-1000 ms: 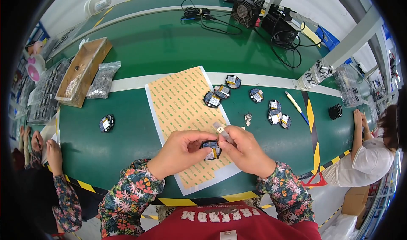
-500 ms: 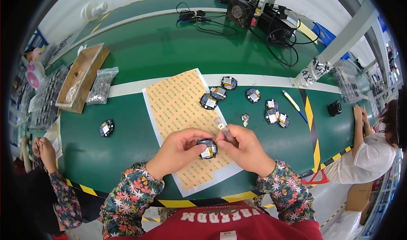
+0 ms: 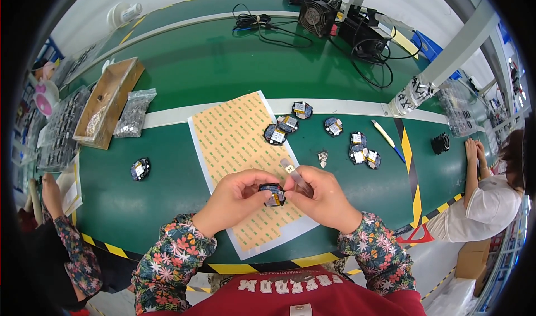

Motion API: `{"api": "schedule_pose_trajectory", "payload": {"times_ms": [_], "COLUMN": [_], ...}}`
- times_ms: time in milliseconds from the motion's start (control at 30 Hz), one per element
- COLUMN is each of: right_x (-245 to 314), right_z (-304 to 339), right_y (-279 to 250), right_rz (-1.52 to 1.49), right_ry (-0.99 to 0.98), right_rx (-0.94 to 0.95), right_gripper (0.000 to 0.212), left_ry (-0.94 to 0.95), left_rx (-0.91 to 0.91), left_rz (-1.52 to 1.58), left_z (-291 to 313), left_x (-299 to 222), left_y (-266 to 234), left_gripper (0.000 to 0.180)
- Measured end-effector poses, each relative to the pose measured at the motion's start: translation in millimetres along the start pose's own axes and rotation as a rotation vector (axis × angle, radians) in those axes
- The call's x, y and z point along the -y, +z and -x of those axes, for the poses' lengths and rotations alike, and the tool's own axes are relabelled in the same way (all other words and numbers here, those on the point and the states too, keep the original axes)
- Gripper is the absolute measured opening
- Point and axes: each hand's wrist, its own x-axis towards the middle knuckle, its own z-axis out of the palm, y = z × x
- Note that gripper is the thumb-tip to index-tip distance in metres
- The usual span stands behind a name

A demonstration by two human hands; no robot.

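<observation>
Between the thumb and fingers of my left hand (image 3: 235, 197) is a small round circuit board (image 3: 273, 196) with a black rim and a white label, held tilted over the adhesive sheet. My right hand (image 3: 325, 197) is closed round a flat silvery tool (image 3: 289, 170), which carries a pale label and points up and away. What its lower end is like stays hidden in the palm. The right thumb and fingertips meet the board's right edge. Beneath both hands lies the tan adhesive sheet (image 3: 231, 132) on its white backing.
More round boards (image 3: 275, 134) lie at the sheet's upper right, others (image 3: 360, 153) farther right beside a white-and-blue pen-like tool (image 3: 388, 139). One board (image 3: 140, 169) sits at left. A wooden box (image 3: 109, 101) and a bag of small parts (image 3: 135, 114) stand far left. Co-workers sit at both sides.
The board in my left hand has tipped so its face shows flatter. My right fingertips have closed in on its edge, and the silvery tool has turned slightly. The left co-worker's hand has shifted.
</observation>
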Motion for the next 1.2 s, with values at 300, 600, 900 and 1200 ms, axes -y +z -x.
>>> {"api": "schedule_pose_trajectory", "payload": {"times_ms": [300,600,900,1200], "right_x": [-5.3,-0.6,1.2,1.7], "right_z": [-0.2,0.6,1.3,1.9], "right_y": [3.8,1.9,1.6,1.3], "right_rz": [-0.164,-0.166,-0.154,-0.150], "right_ry": [0.122,0.171,0.171,0.174], "right_rx": [0.018,0.044,0.053,0.053], "right_gripper": [0.014,0.011,0.009,0.009], "left_ry": [-0.025,-0.120,-0.062,-0.075], "left_rx": [-0.020,-0.023,0.008,-0.003], "left_rz": [0.111,0.131,0.122,0.136], "left_z": [-0.9,-0.2,-1.7,-1.4], "left_x": [-0.6,-5.9,-1.0,-1.2], "left_y": [3.5,1.8,-0.1,0.4], "left_gripper": [0.019,0.018,0.017,0.016]}}
